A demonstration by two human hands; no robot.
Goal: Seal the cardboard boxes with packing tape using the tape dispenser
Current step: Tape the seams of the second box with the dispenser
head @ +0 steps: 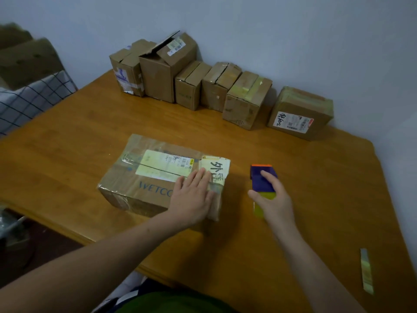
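Note:
A flat cardboard box (pixel 144 177) with labels and shiny tape on top lies in the middle of the wooden table (pixel 67 136). My left hand (pixel 194 197) lies flat on the box's right end, fingers straight, pressing the tape down. Just right of the box sits the tape dispenser (pixel 262 184), purple with an orange front edge and a yellowish tape roll at its near end. My right hand (pixel 274 199) rests over the dispenser, fingers loosely curved around its top and side.
Several cardboard boxes (pixel 246 100) stand in a row along the far edge by the wall, one (pixel 168 66) with a raised flap. A loose strip of tape (pixel 366 271) lies near the table's right front edge. A checked cloth (pixel 29 100) is at left.

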